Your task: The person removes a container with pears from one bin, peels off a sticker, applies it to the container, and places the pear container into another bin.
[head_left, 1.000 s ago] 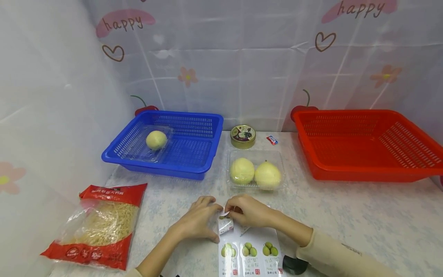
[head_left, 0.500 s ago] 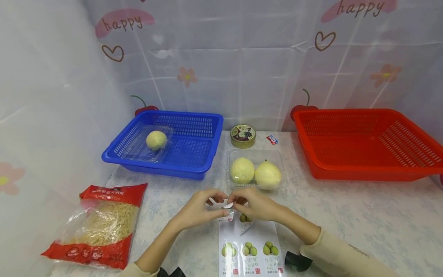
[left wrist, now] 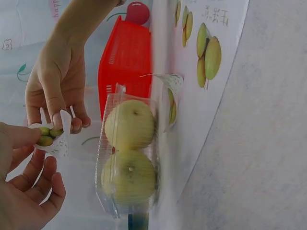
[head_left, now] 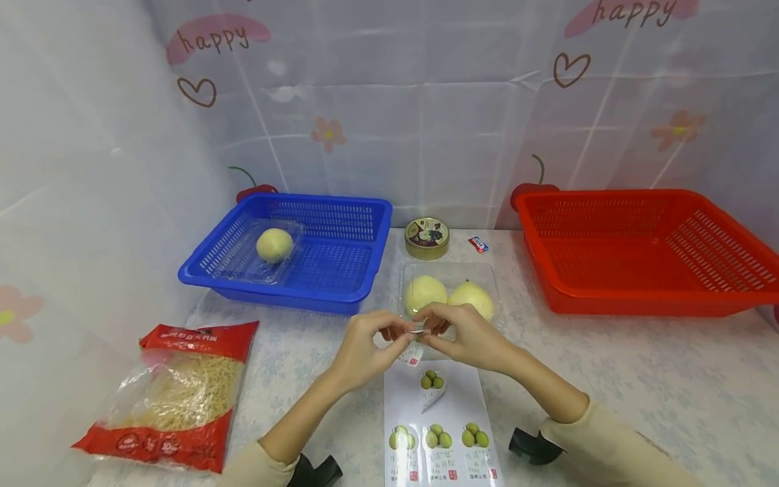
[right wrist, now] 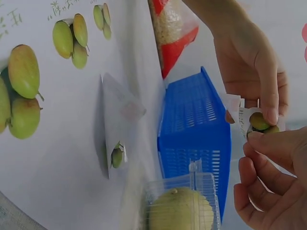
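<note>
Both hands pinch one fruit-printed sticker (head_left: 411, 354) by its upper edge, just in front of the clear clamshell box (head_left: 450, 270). The left hand (head_left: 365, 348) has thumb and forefinger on the sticker's left side. On its other side, thumb and fingers of the right hand (head_left: 467, 338) grip it. Green fruit shows on the sticker (right wrist: 243, 116) in the right wrist view. Below the hands lies the white sticker sheet (head_left: 468, 392), with a front row of stickers and one half-peeled sticker (head_left: 433, 381) curling up. Two pale yellow pears (left wrist: 129, 125) sit inside the box.
A blue basket (head_left: 341, 297) at the left holds another clear box with a pear (head_left: 274, 245). At the right stands a red basket (head_left: 645, 304). A round tin (head_left: 427, 238) and a small wrapped candy (head_left: 478, 244) lie behind the box. A pasta bag (head_left: 182, 396) lies at far left.
Both hands have risen from the sheet and moved forward to the box, bringing the sticker with them. The half-peeled sticker on the sheet has come into full view.
</note>
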Available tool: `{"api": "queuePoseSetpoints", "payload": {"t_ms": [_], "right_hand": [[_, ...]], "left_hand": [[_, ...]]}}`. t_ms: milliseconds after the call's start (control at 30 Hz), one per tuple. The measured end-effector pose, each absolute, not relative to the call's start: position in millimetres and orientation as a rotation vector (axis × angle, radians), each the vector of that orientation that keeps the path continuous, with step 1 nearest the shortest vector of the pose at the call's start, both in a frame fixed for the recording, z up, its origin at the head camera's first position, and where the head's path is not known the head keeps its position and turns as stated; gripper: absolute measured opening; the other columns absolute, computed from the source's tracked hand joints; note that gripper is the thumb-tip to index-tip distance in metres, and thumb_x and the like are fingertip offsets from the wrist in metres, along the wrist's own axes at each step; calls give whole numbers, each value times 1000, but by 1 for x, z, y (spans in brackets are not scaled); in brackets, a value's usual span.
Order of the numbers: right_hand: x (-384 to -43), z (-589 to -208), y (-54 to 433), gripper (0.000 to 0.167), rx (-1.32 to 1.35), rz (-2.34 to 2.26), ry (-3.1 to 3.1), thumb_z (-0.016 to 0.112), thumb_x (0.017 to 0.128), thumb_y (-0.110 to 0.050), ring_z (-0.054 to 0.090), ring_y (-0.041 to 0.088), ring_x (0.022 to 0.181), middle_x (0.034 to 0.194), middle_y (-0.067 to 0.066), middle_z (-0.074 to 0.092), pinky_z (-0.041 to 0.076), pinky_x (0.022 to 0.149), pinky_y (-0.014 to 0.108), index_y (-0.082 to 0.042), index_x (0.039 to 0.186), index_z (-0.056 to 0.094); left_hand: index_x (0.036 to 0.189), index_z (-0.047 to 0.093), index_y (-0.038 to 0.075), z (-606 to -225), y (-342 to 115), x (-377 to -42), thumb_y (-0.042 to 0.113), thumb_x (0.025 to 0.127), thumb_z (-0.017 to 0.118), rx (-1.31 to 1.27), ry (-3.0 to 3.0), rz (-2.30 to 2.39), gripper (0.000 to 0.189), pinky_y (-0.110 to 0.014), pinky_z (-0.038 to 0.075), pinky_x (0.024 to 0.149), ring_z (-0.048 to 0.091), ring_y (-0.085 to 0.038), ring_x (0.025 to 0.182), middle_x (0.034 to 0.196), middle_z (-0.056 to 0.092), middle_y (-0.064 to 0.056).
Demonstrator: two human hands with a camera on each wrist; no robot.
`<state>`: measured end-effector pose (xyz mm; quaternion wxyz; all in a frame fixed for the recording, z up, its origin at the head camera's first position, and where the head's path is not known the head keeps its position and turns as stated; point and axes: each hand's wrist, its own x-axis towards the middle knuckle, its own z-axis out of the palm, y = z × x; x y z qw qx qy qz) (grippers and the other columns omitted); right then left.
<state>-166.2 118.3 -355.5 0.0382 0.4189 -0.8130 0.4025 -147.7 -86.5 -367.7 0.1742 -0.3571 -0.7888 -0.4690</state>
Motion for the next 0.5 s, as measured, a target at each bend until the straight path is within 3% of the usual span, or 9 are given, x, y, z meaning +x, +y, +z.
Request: {"api": "queuePoseSetpoints", "payload": {"t_ms": [200,367,500], "right_hand": [[-164,-350,126,42,1188,1249,-2499,72,76,5,62,10,72,85,5,64,55,69,29,1,114,54],[-160,-348,132,53,1093,1345,-2462,73,74,10,66,10,71,100,15,65,56,65,25,0,119,48],[-157,-348,137,53,1005,1376,-2420,75,74,6,64,8,70,110,15,61,54,62,23,-3,118,48]], "left_hand": [[82,71,0,-356,-79,-157,1,82,67,-970,-2233,-1394,3,-26,51,58,58,-12,63,73,68,-6],[84,71,-1,-347,-74,-163,1,83,66,-928,-2267,-1470,5,-24,51,59,59,-12,63,74,68,-8],[85,70,-3,-341,-69,-169,2,84,66,-879,-2263,-1588,7,-25,51,60,59,-13,63,75,68,-12]]}}
